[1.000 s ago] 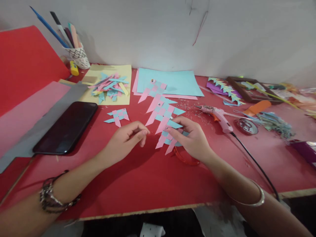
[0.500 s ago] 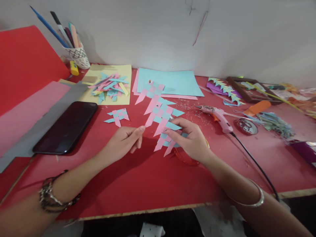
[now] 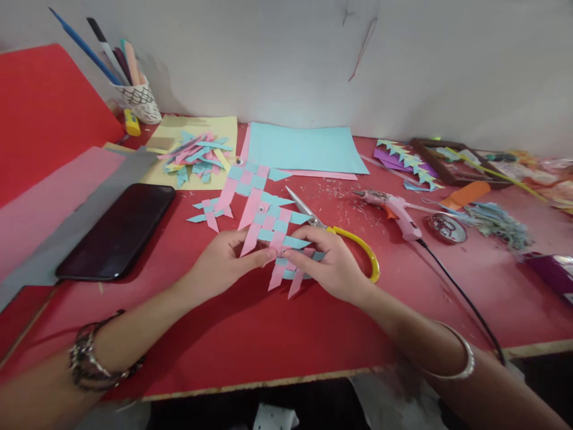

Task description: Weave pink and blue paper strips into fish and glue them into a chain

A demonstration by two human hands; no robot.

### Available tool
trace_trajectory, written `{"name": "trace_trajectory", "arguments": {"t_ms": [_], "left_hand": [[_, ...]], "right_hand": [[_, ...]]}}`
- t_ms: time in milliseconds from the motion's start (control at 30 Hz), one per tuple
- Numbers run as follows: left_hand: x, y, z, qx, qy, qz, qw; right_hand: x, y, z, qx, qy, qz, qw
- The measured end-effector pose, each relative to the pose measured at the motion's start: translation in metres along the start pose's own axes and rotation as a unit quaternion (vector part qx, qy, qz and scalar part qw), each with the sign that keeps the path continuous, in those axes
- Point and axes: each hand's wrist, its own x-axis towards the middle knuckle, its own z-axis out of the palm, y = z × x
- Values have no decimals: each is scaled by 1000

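A chain of woven paper fish [image 3: 274,224] in pink and light blue strips, with small googly eyes, is held up above the red table. My right hand [image 3: 333,260] pinches the lowest fish between thumb and fingers. From the other side, my left hand [image 3: 226,263] grips the chain, its thumb on the front near the lowest fish's eye and its fingers behind the paper. One small separate paper fish [image 3: 210,210] lies on the table, partly covered by the chain. Scissors with a yellow handle [image 3: 358,239] lie behind my right hand, which hides part of them.
A black phone [image 3: 119,233] lies at left, near a pen cup [image 3: 141,101]. Paper strips [image 3: 199,155] are heaped on a yellow sheet. Light blue sheets [image 3: 308,146] lie at the back. A pink glue gun [image 3: 394,212] with its cable and a brown frame [image 3: 441,170] are at right.
The fish chain has moved left and slightly down with my right hand. My left hand, apart from the lowest fish before, now grips the chain there. More of the scissors shows.
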Motion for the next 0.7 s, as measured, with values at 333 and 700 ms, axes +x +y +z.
{"name": "trace_trajectory", "arguments": {"t_ms": [333, 700], "left_hand": [[1, 4, 0, -10, 14, 15, 1000], [0, 3, -1, -25, 18, 18, 999]], "right_hand": [[1, -2, -1, -42, 24, -10, 999], [1, -3, 0, -24, 31, 0, 999]]}}
